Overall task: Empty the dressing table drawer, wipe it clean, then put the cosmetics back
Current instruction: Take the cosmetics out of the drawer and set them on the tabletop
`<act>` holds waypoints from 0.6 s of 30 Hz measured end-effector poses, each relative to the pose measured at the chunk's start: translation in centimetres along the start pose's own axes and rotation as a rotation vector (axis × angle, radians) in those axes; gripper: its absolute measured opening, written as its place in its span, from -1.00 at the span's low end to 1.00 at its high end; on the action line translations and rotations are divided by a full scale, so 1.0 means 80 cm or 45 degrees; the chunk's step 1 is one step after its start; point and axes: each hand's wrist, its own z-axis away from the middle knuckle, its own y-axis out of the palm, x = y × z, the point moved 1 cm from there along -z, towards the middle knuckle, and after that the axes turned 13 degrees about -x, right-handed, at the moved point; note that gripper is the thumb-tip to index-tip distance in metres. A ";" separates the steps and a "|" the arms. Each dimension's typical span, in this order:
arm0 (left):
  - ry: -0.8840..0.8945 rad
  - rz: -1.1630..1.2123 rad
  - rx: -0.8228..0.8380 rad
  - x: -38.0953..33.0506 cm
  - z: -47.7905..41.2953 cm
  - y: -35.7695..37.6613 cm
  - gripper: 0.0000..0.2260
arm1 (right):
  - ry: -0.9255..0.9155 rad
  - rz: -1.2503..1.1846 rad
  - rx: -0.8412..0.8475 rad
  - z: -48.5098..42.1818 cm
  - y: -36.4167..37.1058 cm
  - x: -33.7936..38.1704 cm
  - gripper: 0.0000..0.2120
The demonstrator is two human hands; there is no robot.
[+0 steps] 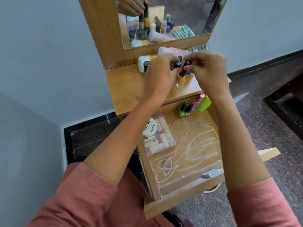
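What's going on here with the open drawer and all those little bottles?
A person is at a wooden dressing table. Their left hand grips small black-capped bottles, and their right hand pinches the black cap of a yellow nail polish bottle over the tabletop. The open wooden drawer below holds a clear plastic box, a round white compact and green bottles at the back, so cosmetics appear to be going back in.

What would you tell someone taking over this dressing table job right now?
Left hand grips small black-capped bottles; right hand pinches the cap of an orange polish bottle at the tabletop.
Already in the open drawer: clear box, green bottles.
Left to return: the held bottles, white bottles lying by the mirror. A striped cloth sits behind them.
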 end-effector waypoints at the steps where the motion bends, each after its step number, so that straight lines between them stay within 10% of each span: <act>1: 0.017 -0.031 -0.007 0.002 -0.005 0.000 -0.81 | 0.003 0.004 0.011 -0.003 0.005 -0.001 -0.73; 18: 0.169 -0.316 -0.044 0.025 -0.023 0.004 -0.79 | 0.018 -0.012 0.067 -0.014 0.046 -0.018 -0.75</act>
